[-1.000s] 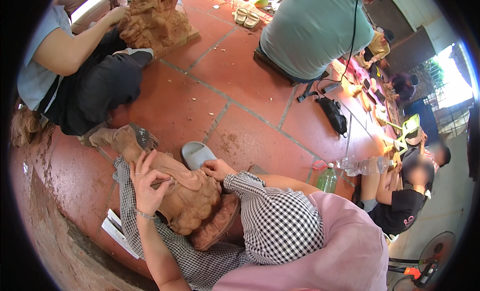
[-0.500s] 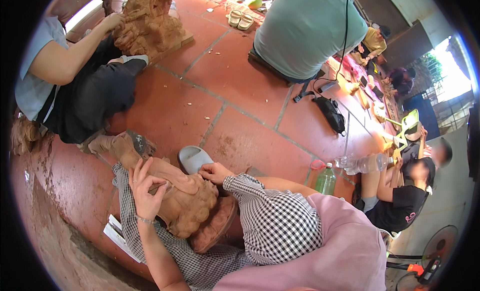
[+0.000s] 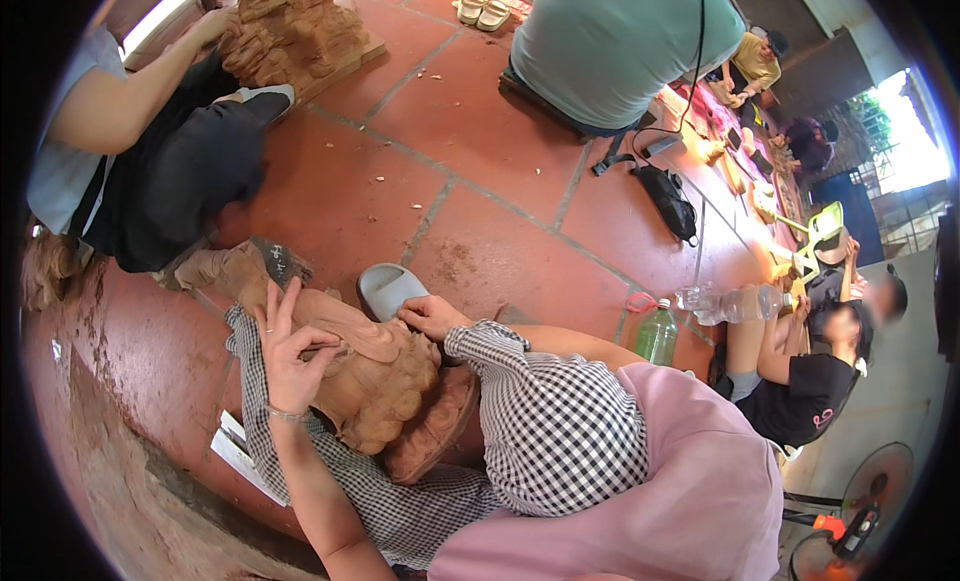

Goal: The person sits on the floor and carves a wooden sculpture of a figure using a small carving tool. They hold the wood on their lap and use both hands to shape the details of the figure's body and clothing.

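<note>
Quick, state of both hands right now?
Left hand: thumb and forefinger close together at the brown carving, other fingers raised; cannot tell if holding anything.
Right hand: fingers curled at the carving's edge; cannot tell if holding anything.

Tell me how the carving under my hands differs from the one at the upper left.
The near carving lies over checked cloth; the far carving stands on the floor. The near carving's base has a rounded edge; the far carving's base, a straight one. Both are brown.
</note>
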`<state>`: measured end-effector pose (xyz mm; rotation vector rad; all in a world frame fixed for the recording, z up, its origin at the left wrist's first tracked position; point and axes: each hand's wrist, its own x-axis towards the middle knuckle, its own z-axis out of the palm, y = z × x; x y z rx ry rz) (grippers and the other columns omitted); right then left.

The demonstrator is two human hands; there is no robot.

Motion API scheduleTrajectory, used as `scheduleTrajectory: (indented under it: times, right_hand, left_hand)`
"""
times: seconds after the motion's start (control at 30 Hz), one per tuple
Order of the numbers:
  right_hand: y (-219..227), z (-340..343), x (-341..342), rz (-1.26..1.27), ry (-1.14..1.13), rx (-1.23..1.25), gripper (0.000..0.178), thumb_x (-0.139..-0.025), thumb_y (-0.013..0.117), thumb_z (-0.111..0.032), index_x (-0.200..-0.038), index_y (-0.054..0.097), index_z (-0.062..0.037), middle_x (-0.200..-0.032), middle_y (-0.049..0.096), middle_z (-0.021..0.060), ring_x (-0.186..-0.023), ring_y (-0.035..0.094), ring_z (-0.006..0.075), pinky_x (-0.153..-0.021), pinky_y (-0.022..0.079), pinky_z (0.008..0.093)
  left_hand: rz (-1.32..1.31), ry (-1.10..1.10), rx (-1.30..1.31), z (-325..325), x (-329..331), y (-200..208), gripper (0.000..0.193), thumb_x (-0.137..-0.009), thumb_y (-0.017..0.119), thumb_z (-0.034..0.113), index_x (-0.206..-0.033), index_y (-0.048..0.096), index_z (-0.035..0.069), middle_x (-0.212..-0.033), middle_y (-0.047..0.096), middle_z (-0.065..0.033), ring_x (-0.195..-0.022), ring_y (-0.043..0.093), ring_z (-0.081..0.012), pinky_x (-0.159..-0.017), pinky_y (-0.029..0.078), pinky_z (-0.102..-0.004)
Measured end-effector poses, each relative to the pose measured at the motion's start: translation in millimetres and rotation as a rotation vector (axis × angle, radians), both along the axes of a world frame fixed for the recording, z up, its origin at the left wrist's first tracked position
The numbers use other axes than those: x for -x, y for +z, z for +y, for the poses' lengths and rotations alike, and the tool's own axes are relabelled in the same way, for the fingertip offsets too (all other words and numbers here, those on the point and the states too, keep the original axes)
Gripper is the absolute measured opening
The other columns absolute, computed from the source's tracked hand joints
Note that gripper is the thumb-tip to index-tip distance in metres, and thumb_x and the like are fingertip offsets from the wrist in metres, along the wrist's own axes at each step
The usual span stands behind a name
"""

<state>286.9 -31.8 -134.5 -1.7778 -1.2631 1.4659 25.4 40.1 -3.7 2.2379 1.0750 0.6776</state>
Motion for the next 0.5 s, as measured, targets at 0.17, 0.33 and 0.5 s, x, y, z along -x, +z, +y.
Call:
scheduleTrajectory:
  times: [0.17,0.33,0.5]
  right_hand:
    - [-4,-3,-1,-0.070,0.031,-0.128,0.028,-0.099,0.059,-0.026,-0.099,0.067,0.0010,-0.077,0.067,0.0114,-0.071,0.057,0.0133,-0.067,0.049,0.0340]
    - [-7,1,1,-0.136,0.047,-0.036,0.026,-0.097,0.061,-0.025,-0.100,0.068,-0.0002,-0.083,0.071,0.0122,-0.074,0.062,0.0133,-0.070,0.051,0.0329]
    - [-7,-5,-5,-0.082,0.010,-0.098,0.026,-0.097,0.061,-0.025,-0.098,0.068,-0.0003,-0.079,0.068,0.0120,-0.072,0.060,0.0142,-0.068,0.050,0.0336]
  left_hand:
    - [-0.238,0.019,0.253,8,33,-5,0.014,-0.061,0.079,0.000,-0.072,0.073,0.006,-0.154,0.039,-0.0194,-0.150,0.021,-0.0366,-0.117,0.029,-0.0463]
    - [-0.043,-0.039,-0.009,6,-1,0,0.012,-0.063,0.079,0.006,-0.072,0.075,0.012,-0.156,0.039,-0.0138,-0.149,0.021,-0.0390,-0.120,0.010,-0.0574]
    - [-0.135,0.024,0.122,11,34,-12,0.013,-0.064,0.075,0.000,-0.073,0.073,0.008,-0.157,0.037,-0.0156,-0.152,0.012,-0.0387,-0.121,0.007,-0.0512]
